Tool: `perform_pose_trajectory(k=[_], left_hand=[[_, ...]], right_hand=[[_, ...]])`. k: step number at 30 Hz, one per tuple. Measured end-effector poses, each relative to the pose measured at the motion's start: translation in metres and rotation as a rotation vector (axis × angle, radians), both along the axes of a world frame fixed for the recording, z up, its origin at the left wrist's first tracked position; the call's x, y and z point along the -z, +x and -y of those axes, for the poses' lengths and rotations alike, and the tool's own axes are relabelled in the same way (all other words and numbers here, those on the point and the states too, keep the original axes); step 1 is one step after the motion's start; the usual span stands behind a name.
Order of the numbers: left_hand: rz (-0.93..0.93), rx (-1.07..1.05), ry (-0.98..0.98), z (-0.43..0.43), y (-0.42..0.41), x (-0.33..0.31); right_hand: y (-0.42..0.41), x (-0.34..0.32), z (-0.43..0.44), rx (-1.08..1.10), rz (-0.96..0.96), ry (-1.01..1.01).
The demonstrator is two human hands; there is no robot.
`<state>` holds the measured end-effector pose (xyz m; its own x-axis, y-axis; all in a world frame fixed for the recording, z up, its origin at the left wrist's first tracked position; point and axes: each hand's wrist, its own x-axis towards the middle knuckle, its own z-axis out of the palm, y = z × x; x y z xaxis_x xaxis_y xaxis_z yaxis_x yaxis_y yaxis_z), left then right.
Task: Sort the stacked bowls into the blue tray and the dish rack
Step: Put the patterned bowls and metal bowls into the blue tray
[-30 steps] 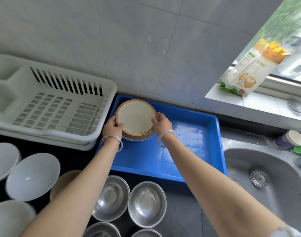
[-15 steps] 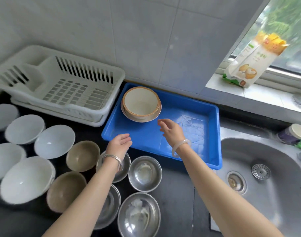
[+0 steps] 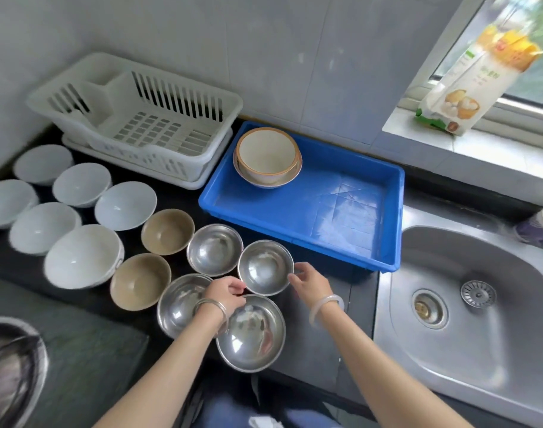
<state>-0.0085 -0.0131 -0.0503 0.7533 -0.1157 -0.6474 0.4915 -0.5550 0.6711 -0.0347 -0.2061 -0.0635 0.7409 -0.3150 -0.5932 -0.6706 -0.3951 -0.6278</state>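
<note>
A cream bowl with a brown rim [image 3: 266,152] sits stacked in a wider bowl at the far left corner of the blue tray [image 3: 310,223]. The white dish rack [image 3: 146,125] stands to the tray's left with nothing in it. Several steel bowls lie on the black counter in front of the tray. My left hand [image 3: 228,293] and my right hand [image 3: 310,282] grip opposite sides of the rim of one steel bowl [image 3: 265,267], which rests on the counter. Two tan bowls [image 3: 166,231] and several white bowls [image 3: 81,256] lie further left.
A steel sink [image 3: 467,304] is on the right, with a cup [image 3: 542,227] at its far edge. A food bag [image 3: 467,78] leans on the window sill. A dark board [image 3: 78,359] and part of a pan [image 3: 10,366] lie at the lower left.
Both hands let go of the cream bowl stack in the tray, drew back toward me and closed on a steel bowl's rim. The camera tilted down and left, showing more bowls.
</note>
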Motion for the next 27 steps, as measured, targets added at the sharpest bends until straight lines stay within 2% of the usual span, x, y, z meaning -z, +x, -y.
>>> perform_pose_trajectory(k=[4,7,15,21,27], left_hand=[[0.018,0.090,0.115,0.005,0.002,0.002],[0.037,0.114,0.182,0.008,0.004,0.003],[0.086,0.158,0.193,0.010,0.008,0.006],[0.069,-0.008,0.045,0.020,0.020,0.003],[0.034,-0.123,-0.067,0.034,0.030,0.004]], right_hand=[[0.005,0.008,-0.005,0.192,-0.053,0.235],[0.007,0.009,-0.004,0.276,-0.030,0.293],[-0.004,-0.013,0.013,0.379,0.071,0.296],[-0.008,-0.034,0.037,0.344,0.175,0.204],[-0.018,-0.037,0.046,0.331,0.177,0.114]])
